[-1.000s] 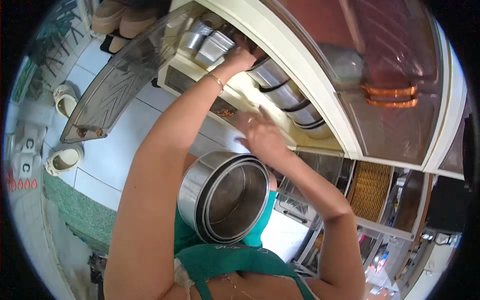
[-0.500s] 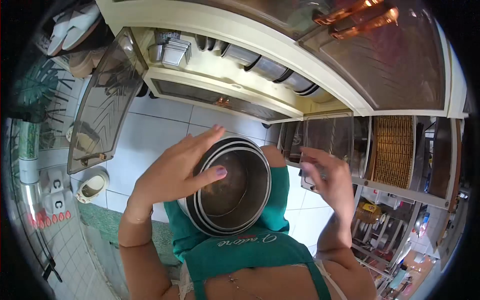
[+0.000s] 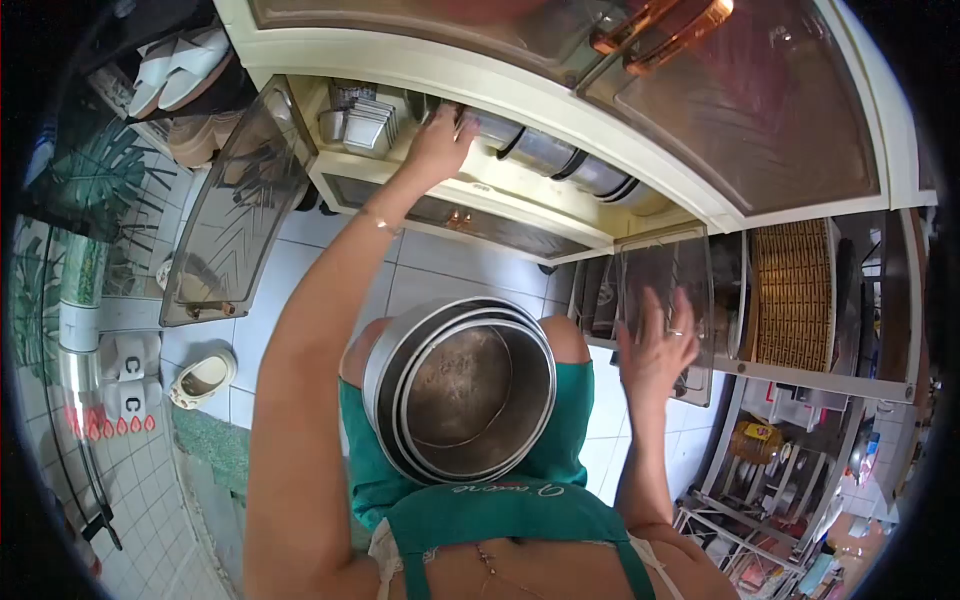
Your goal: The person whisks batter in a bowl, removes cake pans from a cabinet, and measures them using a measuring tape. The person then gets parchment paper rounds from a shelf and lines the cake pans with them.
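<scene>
In the head view, the left hand (image 3: 438,150) reaches forward into the cabinet (image 3: 300,55), beside the near end of a row of round metal pans (image 3: 548,152). The row's long axis runs along the shelf, away to the right and crosswise to the left forearm. The left hand's fingers bend partly inward, tips hidden; whether they grip a pan, I cannot tell. It is much nearer that row than the right hand (image 3: 657,350), which is empty, fingers spread, before an open door panel (image 3: 665,262). Nested round pans (image 3: 462,392) rest on the lap between the forearms, mouths tilted toward the wearer.
</scene>
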The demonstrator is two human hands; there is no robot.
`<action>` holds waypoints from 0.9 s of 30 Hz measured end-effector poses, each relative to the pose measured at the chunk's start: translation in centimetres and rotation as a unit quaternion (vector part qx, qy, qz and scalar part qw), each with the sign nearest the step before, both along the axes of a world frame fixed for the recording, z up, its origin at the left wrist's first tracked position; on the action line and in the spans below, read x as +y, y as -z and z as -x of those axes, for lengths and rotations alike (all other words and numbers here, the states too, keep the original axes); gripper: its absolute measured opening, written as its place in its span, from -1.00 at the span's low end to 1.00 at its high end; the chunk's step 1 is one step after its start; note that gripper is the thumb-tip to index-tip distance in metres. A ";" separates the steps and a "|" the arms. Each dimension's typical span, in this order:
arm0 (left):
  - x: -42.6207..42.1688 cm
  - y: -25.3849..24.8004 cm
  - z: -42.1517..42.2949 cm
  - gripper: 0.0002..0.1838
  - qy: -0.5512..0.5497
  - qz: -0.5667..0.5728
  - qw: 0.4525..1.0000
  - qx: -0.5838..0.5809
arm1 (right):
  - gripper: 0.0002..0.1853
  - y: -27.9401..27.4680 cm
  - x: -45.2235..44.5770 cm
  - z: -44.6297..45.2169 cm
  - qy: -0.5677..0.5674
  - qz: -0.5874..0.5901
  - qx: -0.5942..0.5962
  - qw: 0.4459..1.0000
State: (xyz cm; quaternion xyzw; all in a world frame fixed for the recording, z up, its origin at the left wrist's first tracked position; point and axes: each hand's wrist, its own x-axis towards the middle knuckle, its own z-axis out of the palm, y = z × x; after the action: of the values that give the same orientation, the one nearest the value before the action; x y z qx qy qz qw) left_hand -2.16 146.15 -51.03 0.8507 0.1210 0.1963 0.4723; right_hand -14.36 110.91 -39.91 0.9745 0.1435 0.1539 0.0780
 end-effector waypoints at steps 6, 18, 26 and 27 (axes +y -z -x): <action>0.9 1.4 -2.2 -0.64 -0.018 -0.007 1.000 0.004 | -0.30 4.2 2.5 -2.7 0.008 -0.079 0.102 0.992; 1.8 2.7 3.3 -0.60 0.010 0.357 0.930 -0.081 | -0.36 5.5 17.3 -10.2 -0.097 -0.611 0.335 0.711; 0.2 2.7 6.9 -0.63 0.044 0.714 0.680 -0.161 | -0.16 5.5 16.6 -9.7 -0.238 -0.429 0.144 0.859; 0.0 2.2 8.1 -0.57 0.061 0.716 0.677 -0.158 | -0.14 5.7 16.5 -9.5 -0.242 -0.476 0.155 0.831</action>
State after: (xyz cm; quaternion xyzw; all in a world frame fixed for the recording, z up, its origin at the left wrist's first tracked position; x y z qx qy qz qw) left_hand -10.22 146.13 -53.21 0.2145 0.0954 0.1521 0.9601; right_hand -4.89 127.40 -45.64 0.8361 0.2940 0.0637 -0.4588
